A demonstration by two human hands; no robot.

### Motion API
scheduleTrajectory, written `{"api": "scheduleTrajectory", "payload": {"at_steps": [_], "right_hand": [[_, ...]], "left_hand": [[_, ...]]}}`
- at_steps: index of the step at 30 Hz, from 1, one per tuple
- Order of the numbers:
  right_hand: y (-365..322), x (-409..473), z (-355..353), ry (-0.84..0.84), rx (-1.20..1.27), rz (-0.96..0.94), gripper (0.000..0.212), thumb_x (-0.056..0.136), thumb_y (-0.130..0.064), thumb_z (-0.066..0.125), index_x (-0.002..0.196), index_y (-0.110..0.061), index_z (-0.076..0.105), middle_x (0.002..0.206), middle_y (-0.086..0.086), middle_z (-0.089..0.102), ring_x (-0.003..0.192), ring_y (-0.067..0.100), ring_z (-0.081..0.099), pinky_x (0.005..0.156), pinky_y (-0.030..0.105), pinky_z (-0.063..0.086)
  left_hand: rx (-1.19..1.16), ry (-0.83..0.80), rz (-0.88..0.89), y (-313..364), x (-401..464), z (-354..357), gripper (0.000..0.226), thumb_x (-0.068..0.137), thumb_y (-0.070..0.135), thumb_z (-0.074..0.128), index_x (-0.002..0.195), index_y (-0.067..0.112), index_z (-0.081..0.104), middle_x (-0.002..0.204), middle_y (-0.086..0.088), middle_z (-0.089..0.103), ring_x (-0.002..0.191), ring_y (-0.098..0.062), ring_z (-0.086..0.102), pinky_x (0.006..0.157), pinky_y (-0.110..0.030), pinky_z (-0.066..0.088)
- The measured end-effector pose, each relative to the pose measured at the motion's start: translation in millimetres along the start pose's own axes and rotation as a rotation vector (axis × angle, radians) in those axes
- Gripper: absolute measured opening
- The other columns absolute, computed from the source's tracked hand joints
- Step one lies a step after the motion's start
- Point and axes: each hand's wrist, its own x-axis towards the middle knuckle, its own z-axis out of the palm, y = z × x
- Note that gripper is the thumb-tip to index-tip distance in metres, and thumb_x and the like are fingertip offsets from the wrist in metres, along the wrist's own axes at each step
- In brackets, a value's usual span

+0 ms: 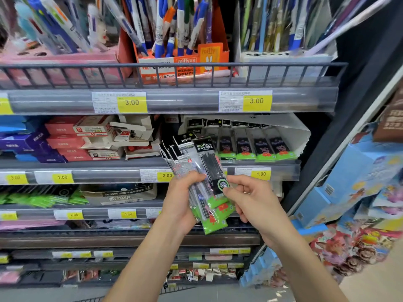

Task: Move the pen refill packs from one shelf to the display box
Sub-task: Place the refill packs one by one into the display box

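Note:
A fanned bundle of pen refill packs (204,171), clear sleeves with black headers and green bottoms, is held upright in front of the shelves. My left hand (180,200) grips the bundle from the left. With thumb and forefinger, my right hand (246,196) pinches the frontmost pack at its round green-and-black sticker. Behind the bundle, on the second shelf, stands a white cardboard display box (301,136) with a torn right edge. It holds a row of matching refill packs (253,147).
Red, white and purple small boxes (72,138) fill the same shelf to the left. An upper shelf with a wire rail (174,71) carries pens. Lower shelves hold green packs (43,200). Blue boxes and colourful packs (359,192) pile up at the right.

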Motion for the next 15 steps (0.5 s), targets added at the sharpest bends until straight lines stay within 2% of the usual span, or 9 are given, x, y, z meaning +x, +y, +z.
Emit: {"api": "scheduleTrajectory", "payload": {"at_steps": [2,3,5,6,10,12,15], "right_hand": [[-2.1,-0.9,0.3,0.010,-0.005,-0.009,0.019,0.093,-0.029,0.071,0.086,-0.047,0.076,0.058,-0.014,0.053,0.054,0.001,0.051,0.054,0.021,0.040],[-2.6,-0.4,0.4,0.013,-0.017,-0.015,0.017,0.093,-0.033,0.071,0.084,-0.047,0.076,0.057,-0.017,0.057,0.054,-0.002,0.053,0.053,0.018,0.040],[-3.4,1.3,1.2,0.013,-0.040,-0.039,0.011,0.094,-0.036,0.070,0.085,-0.038,0.077,0.059,-0.020,0.063,0.054,-0.004,0.056,0.050,0.013,0.041],[-3.8,2.2,1.2,0.014,-0.049,-0.050,0.010,0.094,-0.033,0.070,0.087,-0.033,0.077,0.061,-0.020,0.065,0.054,-0.004,0.056,0.049,0.012,0.041],[-5.2,5.8,-2.0,-0.013,-0.026,-0.030,0.017,0.093,-0.022,0.073,0.080,-0.032,0.078,0.060,-0.013,0.065,0.052,0.003,0.054,0.047,0.017,0.041],[-7.3,7.5,-5.0,-0.059,-0.016,0.012,0.017,0.092,-0.022,0.074,0.080,-0.034,0.079,0.059,-0.010,0.059,0.053,0.009,0.049,0.047,0.023,0.041],[-9.3,13.7,-9.5,-0.096,0.048,0.064,0.007,0.090,-0.020,0.076,0.084,-0.021,0.080,0.066,-0.005,0.063,0.051,0.011,0.048,0.047,0.023,0.042]], "left_hand": [[0.009,0.012,0.017,-1.2,0.9,1.5,0.014,0.088,0.000,0.061,0.097,0.001,0.072,0.108,-0.031,0.067,0.085,-0.038,0.070,0.085,-0.056,0.059],[0.015,0.019,0.025,-2.1,1.3,1.1,0.018,0.088,-0.001,0.062,0.104,-0.001,0.071,0.108,-0.031,0.068,0.082,-0.038,0.071,0.081,-0.053,0.061],[0.037,0.035,0.023,-3.1,0.8,1.4,0.027,0.088,-0.001,0.064,0.113,-0.005,0.068,0.103,-0.029,0.071,0.077,-0.036,0.073,0.071,-0.047,0.063],[0.049,0.042,0.023,-3.4,0.3,2.0,0.029,0.087,0.000,0.065,0.115,-0.006,0.068,0.103,-0.030,0.072,0.079,-0.037,0.074,0.071,-0.048,0.063],[0.070,0.071,0.025,-4.4,-1.5,3.8,0.053,0.076,0.011,0.077,0.127,-0.004,0.069,0.123,-0.033,0.071,0.106,-0.049,0.071,0.095,-0.066,0.058],[0.079,0.085,0.023,-4.4,-1.5,4.7,0.053,0.076,0.012,0.079,0.126,-0.004,0.071,0.123,-0.033,0.072,0.105,-0.047,0.073,0.093,-0.064,0.059],[0.065,0.100,0.023,-4.7,0.3,4.9,0.046,0.079,0.013,0.079,0.123,-0.001,0.073,0.115,-0.027,0.077,0.098,-0.040,0.076,0.086,-0.057,0.064]]}}
